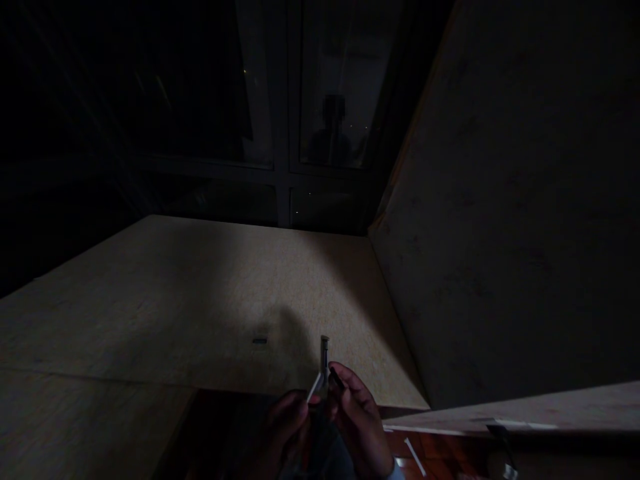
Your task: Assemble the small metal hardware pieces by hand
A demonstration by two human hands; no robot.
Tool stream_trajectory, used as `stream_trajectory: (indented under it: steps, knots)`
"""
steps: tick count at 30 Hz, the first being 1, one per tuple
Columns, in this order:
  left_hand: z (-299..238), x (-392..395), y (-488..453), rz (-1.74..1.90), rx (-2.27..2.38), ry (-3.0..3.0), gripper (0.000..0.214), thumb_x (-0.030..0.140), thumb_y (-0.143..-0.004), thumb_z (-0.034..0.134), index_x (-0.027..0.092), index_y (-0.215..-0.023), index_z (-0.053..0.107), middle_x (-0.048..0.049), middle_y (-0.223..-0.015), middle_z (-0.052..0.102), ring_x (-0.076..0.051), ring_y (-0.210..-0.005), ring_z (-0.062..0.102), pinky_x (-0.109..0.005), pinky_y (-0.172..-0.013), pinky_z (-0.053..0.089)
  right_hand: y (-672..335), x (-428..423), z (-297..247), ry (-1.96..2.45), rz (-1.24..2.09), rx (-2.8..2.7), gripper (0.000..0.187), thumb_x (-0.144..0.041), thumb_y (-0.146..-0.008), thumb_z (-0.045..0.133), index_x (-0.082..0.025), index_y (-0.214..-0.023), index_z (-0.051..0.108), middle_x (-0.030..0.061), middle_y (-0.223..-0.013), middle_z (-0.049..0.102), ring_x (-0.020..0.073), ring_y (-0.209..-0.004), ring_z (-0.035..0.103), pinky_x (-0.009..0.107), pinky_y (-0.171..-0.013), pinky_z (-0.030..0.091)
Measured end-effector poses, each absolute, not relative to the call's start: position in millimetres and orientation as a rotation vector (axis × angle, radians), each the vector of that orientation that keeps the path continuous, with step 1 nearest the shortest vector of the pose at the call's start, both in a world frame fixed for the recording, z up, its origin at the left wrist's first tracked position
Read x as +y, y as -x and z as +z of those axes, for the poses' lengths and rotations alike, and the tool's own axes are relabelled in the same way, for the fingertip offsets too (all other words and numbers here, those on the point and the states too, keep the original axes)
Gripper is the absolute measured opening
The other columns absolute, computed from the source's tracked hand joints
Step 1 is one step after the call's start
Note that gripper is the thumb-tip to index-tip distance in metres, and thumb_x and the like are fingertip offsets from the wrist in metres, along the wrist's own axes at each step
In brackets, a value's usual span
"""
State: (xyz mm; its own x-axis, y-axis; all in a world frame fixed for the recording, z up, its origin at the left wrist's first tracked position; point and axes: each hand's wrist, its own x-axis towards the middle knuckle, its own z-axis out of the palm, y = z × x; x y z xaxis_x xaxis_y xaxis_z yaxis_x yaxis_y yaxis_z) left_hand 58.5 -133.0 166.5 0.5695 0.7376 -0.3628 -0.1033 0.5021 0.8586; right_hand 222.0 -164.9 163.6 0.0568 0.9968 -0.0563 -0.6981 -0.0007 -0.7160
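While both hands are held close together above the near edge of a flat chipboard panel [200, 293], a thin white strip [314, 387] is pinched in the closed fingers of the left hand [287, 417]. A small metal fitting [325, 353] is gripped upright by the curled right hand [357, 413], just beside the strip. A small dark mark [259, 341] is seen on the panel nearby. An upright board [510, 200] is stood at the right, and a dark window [300, 100] lies beyond.

Night carpentry site: bare plywood panels [200, 293], dark window [330, 100]
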Motion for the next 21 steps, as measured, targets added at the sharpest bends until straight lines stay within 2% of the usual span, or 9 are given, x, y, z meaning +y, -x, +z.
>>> stream_trajectory:
  steps: [3,7,10,15,21]
  knots:
    - [168,-130,-65,0.617,0.822,-0.941,0.070,0.078,-0.075,0.061,0.012,-0.098,0.052,0.0034,-0.059,0.040,-0.005,-0.044,0.030,-0.020,-0.043,0.022,-223,-161,172,0.713,1.415,-0.629,0.042,-0.042,-0.089,0.069,-0.025,-0.127,0.066,0.0043,-0.077,0.060,0.0085,-0.070,0.054,0.022,-0.072,0.042]
    - [176,-127,-73,0.646,0.806,-0.975,0.070,0.077,-0.073,0.063,0.010,-0.093,0.056,-0.0006,-0.064,0.047,-0.007,-0.044,0.038,-0.022,-0.043,0.028,-226,-156,179,0.735,1.384,-0.718,0.045,-0.043,-0.085,0.072,-0.023,-0.125,0.066,0.0083,-0.103,0.062,0.0081,-0.073,0.054,0.021,-0.068,0.042]
    - [181,-128,-76,0.647,0.839,-0.947,0.069,0.074,-0.073,0.066,0.010,-0.096,0.058,-0.0036,-0.071,0.053,-0.007,-0.049,0.041,-0.021,-0.048,0.031,-229,-154,182,0.751,1.383,-0.759,0.047,-0.041,-0.084,0.074,-0.022,-0.126,0.065,0.0085,-0.102,0.062,0.0086,-0.073,0.054,0.021,-0.067,0.042]
    - [186,-132,-77,0.635,0.849,-0.931,0.066,0.073,-0.071,0.069,0.012,-0.092,0.055,-0.0001,-0.064,0.043,-0.006,-0.053,0.035,-0.019,-0.050,0.025,-234,-156,182,0.753,1.376,-0.779,0.044,-0.041,-0.084,0.074,-0.026,-0.125,0.066,0.0071,-0.101,0.062,0.0088,-0.076,0.057,0.019,-0.067,0.042]
    - [195,-138,-79,0.563,0.781,-0.971,0.064,0.072,-0.076,0.065,0.011,-0.092,0.053,0.0016,-0.061,0.039,-0.005,-0.050,0.028,-0.020,-0.047,0.019,-236,-159,185,0.750,1.445,-0.658,0.048,-0.042,-0.077,0.079,-0.022,-0.120,0.069,0.0079,-0.102,0.060,0.0100,-0.076,0.055,0.022,-0.068,0.048]
